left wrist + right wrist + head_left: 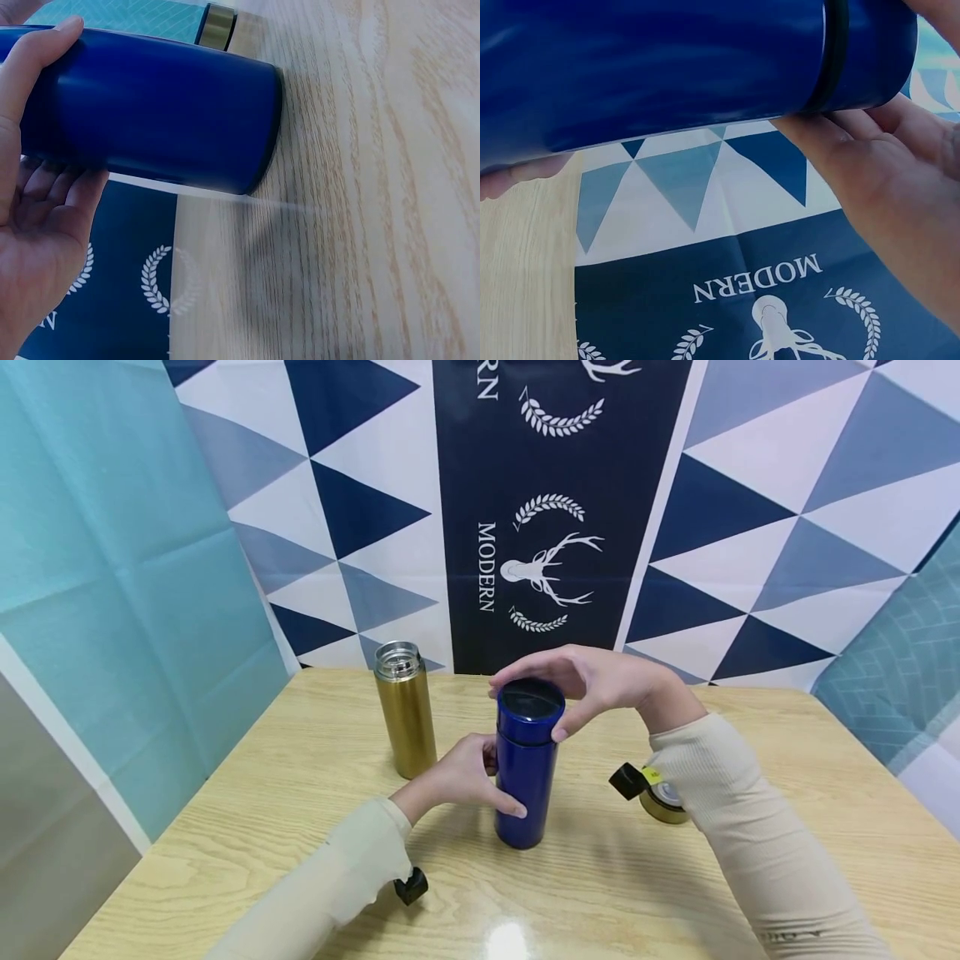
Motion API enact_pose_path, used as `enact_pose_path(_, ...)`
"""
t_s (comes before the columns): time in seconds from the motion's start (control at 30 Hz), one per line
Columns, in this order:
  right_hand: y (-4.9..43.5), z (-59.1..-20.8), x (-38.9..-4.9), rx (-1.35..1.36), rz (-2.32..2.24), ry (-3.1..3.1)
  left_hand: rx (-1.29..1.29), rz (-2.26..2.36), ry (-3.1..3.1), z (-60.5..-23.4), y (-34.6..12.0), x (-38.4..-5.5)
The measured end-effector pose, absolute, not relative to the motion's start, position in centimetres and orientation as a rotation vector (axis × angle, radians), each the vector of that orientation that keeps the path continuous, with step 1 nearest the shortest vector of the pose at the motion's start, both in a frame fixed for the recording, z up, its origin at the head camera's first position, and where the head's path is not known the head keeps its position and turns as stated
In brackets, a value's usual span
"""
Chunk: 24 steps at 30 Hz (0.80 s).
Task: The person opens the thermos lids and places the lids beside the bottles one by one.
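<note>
A blue vacuum flask [525,777] stands upright at the middle of the table, its lid [517,724] on top with a dark ring below it. My left hand [467,774] grips the body from the left, thumb across the near side; in the left wrist view the fingers [56,191] curl behind the blue wall. From the right, my right hand [603,683] holds the lid between thumb and fingers. The right wrist view has that hand's palm [892,172] close round the lid end. Left of the flask, an open gold flask [408,718] shows its bare steel neck.
A gold lid [663,806] lies on the wooden table [247,827], partly behind the right sleeve. Black wrist pieces [411,887] stick out from both cuffs. A patterned cloth [375,527] hangs at the table's back edge, with a teal curtain [112,527] at left.
</note>
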State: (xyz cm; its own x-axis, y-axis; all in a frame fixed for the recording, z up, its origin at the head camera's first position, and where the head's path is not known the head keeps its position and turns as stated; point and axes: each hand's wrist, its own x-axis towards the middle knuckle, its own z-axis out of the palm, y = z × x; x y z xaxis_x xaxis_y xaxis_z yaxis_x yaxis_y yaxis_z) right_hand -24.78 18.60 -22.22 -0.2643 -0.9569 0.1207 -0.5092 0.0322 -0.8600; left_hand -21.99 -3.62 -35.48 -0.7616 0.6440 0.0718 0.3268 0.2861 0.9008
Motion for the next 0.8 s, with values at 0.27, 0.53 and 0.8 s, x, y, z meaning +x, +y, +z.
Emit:
enact_pose_path(0.27, 18.5, -22.3, -22.6, -1.404, -1.245, 2.105, 0.881, 1.475, 2.245, -35.5, -3.5, -21.9)
enact_pose_path(0.53, 17.0, -22.0, -17.9, -1.007, -1.238, 2.681, 0.885, 1.49, 2.255, -35.4, -3.4, -22.1)
enact_pose_path(0.8, 15.7, -22.3, -15.9, -0.748, -1.187, 2.912, 0.872, 1.507, 2.239, -35.4, -3.5, -22.0)
